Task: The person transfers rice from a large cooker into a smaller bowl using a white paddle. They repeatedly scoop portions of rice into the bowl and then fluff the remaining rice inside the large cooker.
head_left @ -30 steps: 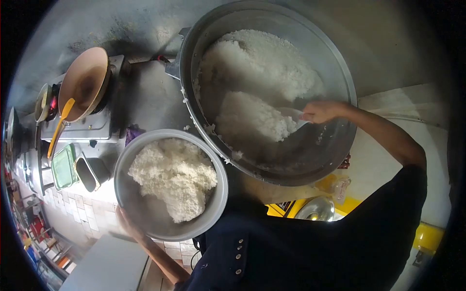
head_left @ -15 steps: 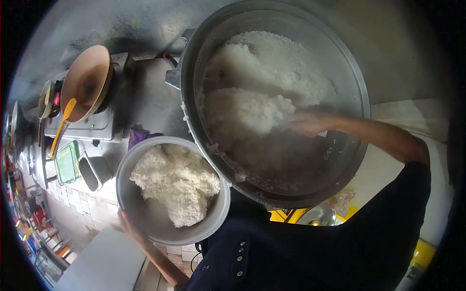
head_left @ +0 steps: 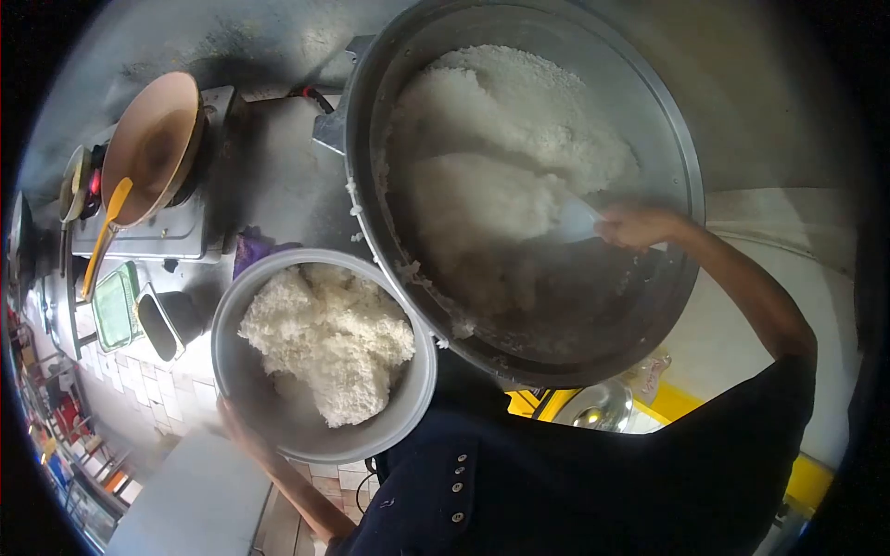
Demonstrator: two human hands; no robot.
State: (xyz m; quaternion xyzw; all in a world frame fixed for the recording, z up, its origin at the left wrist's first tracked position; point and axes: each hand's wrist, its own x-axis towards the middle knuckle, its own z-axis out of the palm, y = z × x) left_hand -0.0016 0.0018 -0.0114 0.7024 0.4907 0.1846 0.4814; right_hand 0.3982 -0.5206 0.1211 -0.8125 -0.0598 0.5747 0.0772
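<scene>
Steaming white rice (head_left: 528, 120) lies in a very large metal pot (head_left: 691, 176). Inside its right part, my right hand (head_left: 635, 228) is closed round a pale flat scoop (head_left: 577, 221), whose blade meets the rice. A smaller grey pot (head_left: 423, 371) stands against the big pot's lower left rim and holds a clumped mound of rice (head_left: 329, 343). My left hand (head_left: 243, 428) is at the lower left outside of this smaller pot, its fingers mostly hidden by the wall.
A brown wok (head_left: 153, 153) with an orange spatula (head_left: 113, 218) sits on a stove (head_left: 190, 227) at the left. Near the counter's edge are a green-edged tray (head_left: 116, 306), a metal container (head_left: 167, 320) and a purple cloth (head_left: 252, 248). A metal lid (head_left: 598, 406) shows below the big pot.
My right hand has shifted right and slightly up, and the scoop's blade now shows more. The smaller pot appears slightly further left and higher in view.
</scene>
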